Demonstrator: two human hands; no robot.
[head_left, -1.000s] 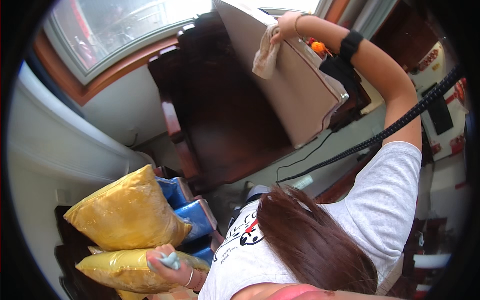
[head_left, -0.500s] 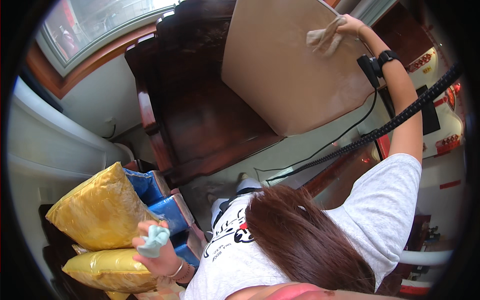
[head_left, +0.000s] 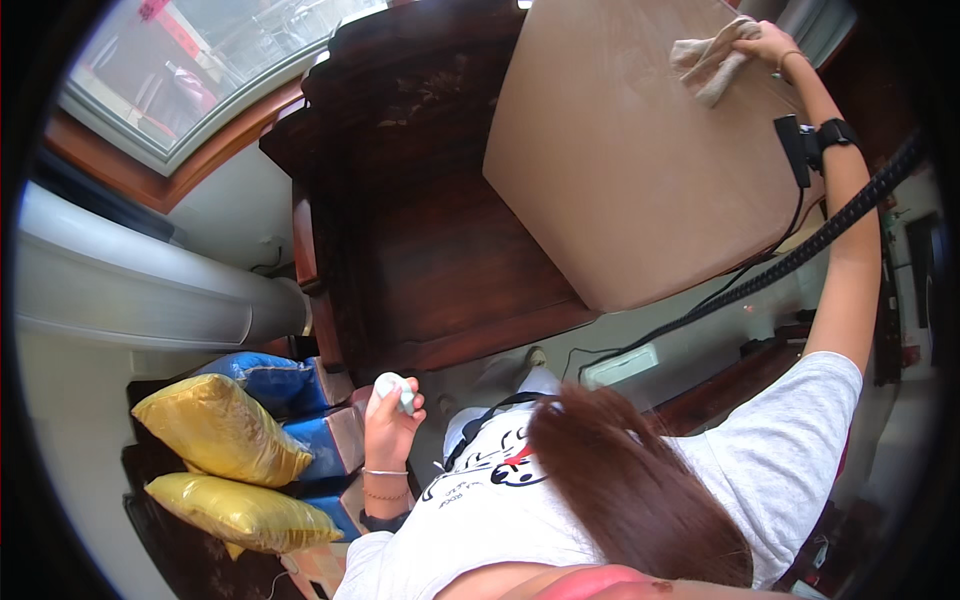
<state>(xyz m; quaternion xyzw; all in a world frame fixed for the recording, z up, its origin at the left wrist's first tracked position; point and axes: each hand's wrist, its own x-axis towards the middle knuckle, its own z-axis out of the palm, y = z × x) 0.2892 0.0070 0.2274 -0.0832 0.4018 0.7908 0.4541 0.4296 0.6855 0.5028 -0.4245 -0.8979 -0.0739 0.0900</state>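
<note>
My right hand [head_left: 770,45], arm stretched out to the far right, is closed on a beige cloth [head_left: 717,62]. The cloth lies against the upper part of a large flat beige panel [head_left: 640,160], which stands tilted on a dark carved wooden bench [head_left: 440,280]. My left hand [head_left: 393,418] is raised in front of my body at the left, its fingers wrapped round a crumpled pale green-white cloth [head_left: 396,390]. That hand is apart from the bench and from the cushions beside it.
Yellow cushions [head_left: 225,425] and blue cushions [head_left: 260,378] in clear wrapping are stacked at lower left. A white rounded column [head_left: 150,270] lies along the left, below a window [head_left: 240,60]. A black braided cable [head_left: 780,275] runs past my right arm.
My left hand has moved up and right, away from the yellow cushions, still holding the pale cloth. My right hand stays on the panel with the beige cloth. The view has shifted.
</note>
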